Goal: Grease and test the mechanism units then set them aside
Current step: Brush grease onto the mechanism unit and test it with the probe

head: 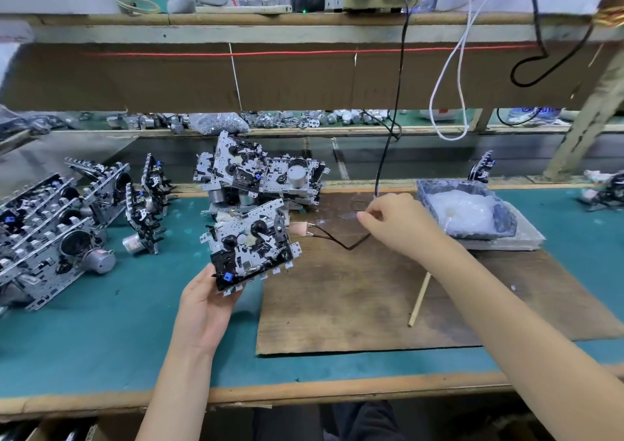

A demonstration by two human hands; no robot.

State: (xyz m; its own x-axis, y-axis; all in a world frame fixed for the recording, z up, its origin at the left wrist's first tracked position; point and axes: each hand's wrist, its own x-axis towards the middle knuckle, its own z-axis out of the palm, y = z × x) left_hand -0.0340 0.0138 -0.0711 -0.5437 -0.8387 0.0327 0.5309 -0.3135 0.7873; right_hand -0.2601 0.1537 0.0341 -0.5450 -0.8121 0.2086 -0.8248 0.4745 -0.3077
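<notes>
The left hand [206, 300] grips 1 mechanism unit [251, 243] by its lower left corner and holds it tilted above the green bench [101, 339], at the left edge of a brown board [337, 292]. The right hand [395, 221] has curled fingers pinching a black test lead [347, 245], whose 2 clips [311, 230] lie just beside the unit's right side. A pile of units [260, 174] sits behind and more units [50, 234] stand at left. A wooden stick [418, 300] lies on the board near a tray of white grease [467, 213].
</notes>
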